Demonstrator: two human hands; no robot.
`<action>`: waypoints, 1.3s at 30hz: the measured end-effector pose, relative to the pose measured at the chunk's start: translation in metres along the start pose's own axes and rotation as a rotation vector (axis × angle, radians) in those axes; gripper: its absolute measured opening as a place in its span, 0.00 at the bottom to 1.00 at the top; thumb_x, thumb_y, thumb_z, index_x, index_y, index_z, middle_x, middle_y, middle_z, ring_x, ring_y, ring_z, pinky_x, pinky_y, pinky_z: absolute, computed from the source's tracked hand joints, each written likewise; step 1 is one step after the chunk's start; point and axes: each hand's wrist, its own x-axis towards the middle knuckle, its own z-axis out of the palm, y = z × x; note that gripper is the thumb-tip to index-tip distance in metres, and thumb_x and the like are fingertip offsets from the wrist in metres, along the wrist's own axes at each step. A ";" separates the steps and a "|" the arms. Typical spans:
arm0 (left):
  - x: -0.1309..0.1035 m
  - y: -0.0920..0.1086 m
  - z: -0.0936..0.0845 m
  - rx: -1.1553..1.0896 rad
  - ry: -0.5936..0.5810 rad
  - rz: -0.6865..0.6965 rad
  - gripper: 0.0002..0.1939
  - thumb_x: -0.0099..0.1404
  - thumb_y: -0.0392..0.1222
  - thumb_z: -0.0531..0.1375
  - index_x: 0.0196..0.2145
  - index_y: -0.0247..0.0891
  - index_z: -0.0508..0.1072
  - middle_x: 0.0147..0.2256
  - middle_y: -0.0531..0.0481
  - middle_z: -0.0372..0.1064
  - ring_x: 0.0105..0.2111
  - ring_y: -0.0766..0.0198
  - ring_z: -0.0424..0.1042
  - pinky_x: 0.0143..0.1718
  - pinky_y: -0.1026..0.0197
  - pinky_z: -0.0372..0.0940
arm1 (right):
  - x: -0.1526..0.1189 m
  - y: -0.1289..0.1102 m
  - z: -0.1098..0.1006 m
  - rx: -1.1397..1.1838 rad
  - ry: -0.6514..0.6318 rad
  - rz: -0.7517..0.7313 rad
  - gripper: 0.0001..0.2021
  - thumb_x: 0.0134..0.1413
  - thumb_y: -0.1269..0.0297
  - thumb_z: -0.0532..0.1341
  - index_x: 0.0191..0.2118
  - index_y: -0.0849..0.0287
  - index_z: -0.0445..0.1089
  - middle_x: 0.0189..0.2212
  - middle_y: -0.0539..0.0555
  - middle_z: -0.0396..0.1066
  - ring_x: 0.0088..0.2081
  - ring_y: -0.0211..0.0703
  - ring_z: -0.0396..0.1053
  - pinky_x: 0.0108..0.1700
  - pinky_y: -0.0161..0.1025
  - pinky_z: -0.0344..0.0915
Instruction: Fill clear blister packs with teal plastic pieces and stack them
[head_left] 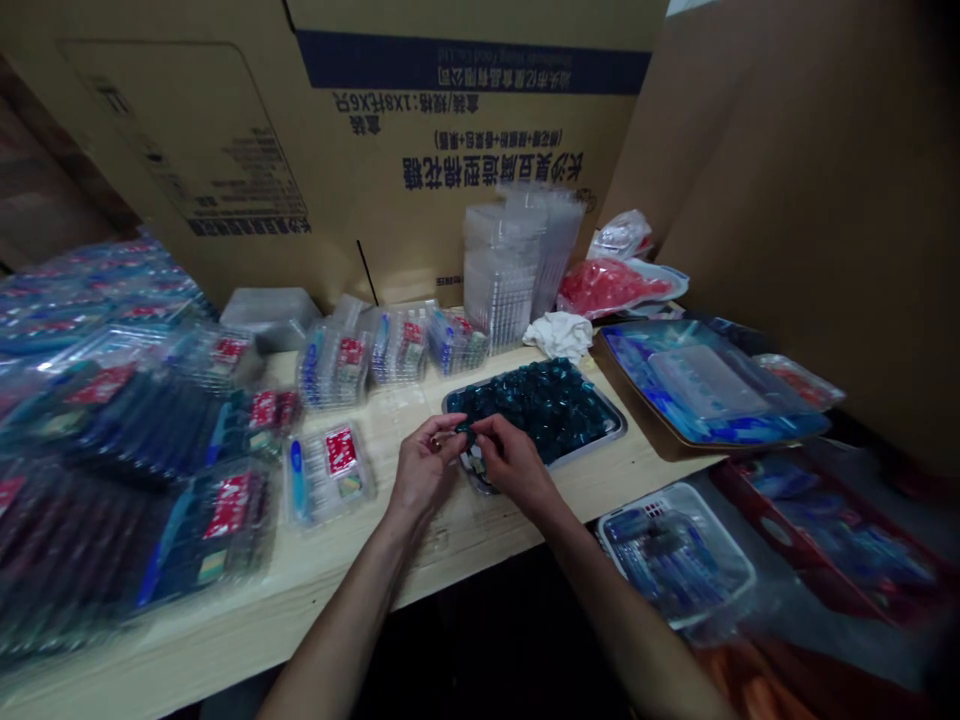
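Observation:
Both hands meet at the near left corner of a metal tray [619, 424] heaped with dark teal glossy pieces [551, 405]. My left hand [424, 465] and my right hand [514, 460] are closed, fingertips pinched round a small dark teal piece [466, 430] between them. Fingers partly hide that piece. Left of my left hand lies a clear plastic tray [321, 490] with a blue stick, a red packet and a small pale yellow-green item in its compartments.
Stacks of filled clear trays [142, 420] cover the table's left. Behind stand nested clear trays [499, 270] against a large carton [360, 160]. At right are a red bag [615, 287], a box of blue packets [645, 375] and a lower white basket [739, 570].

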 end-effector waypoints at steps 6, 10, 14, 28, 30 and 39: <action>-0.017 0.002 -0.008 -0.053 0.086 -0.072 0.19 0.46 0.43 0.72 0.37 0.36 0.79 0.31 0.50 0.76 0.25 0.70 0.70 0.29 0.67 0.66 | -0.008 0.000 0.015 0.135 -0.077 -0.001 0.06 0.57 0.66 0.55 0.40 0.57 0.65 0.32 0.50 0.71 0.32 0.39 0.69 0.35 0.35 0.63; -0.026 0.003 -0.006 -0.076 0.101 -0.115 0.20 0.46 0.44 0.73 0.37 0.34 0.79 0.33 0.47 0.78 0.29 0.68 0.74 0.36 0.65 0.68 | -0.012 -0.002 0.018 0.036 -0.074 -0.015 0.07 0.56 0.68 0.55 0.41 0.58 0.64 0.30 0.50 0.69 0.30 0.39 0.68 0.34 0.35 0.62; -0.031 0.000 -0.006 -0.042 0.122 -0.080 0.18 0.48 0.42 0.71 0.38 0.33 0.79 0.33 0.47 0.79 0.32 0.64 0.76 0.39 0.63 0.69 | -0.015 -0.009 0.017 -0.013 -0.093 -0.008 0.06 0.56 0.66 0.56 0.40 0.58 0.65 0.28 0.50 0.69 0.29 0.39 0.67 0.32 0.35 0.61; -0.036 -0.003 -0.009 0.266 0.090 0.062 0.12 0.53 0.36 0.65 0.37 0.36 0.80 0.33 0.49 0.78 0.34 0.62 0.75 0.40 0.61 0.68 | -0.018 -0.013 0.020 -0.303 -0.010 -0.070 0.04 0.54 0.71 0.53 0.35 0.57 0.63 0.30 0.54 0.71 0.32 0.44 0.70 0.35 0.37 0.60; -0.035 0.001 -0.011 0.182 0.074 0.003 0.12 0.53 0.37 0.66 0.37 0.36 0.80 0.34 0.49 0.78 0.34 0.63 0.74 0.41 0.61 0.68 | -0.016 -0.016 0.020 -0.326 -0.006 -0.089 0.05 0.54 0.72 0.53 0.35 0.58 0.63 0.29 0.54 0.70 0.32 0.45 0.70 0.36 0.38 0.60; -0.016 0.027 -0.065 0.077 0.139 -0.084 0.17 0.45 0.41 0.73 0.34 0.35 0.79 0.31 0.49 0.77 0.31 0.65 0.74 0.39 0.61 0.68 | 0.009 -0.014 -0.004 -0.444 -0.054 -0.152 0.17 0.58 0.73 0.52 0.52 0.60 0.66 0.41 0.60 0.71 0.42 0.48 0.68 0.46 0.42 0.63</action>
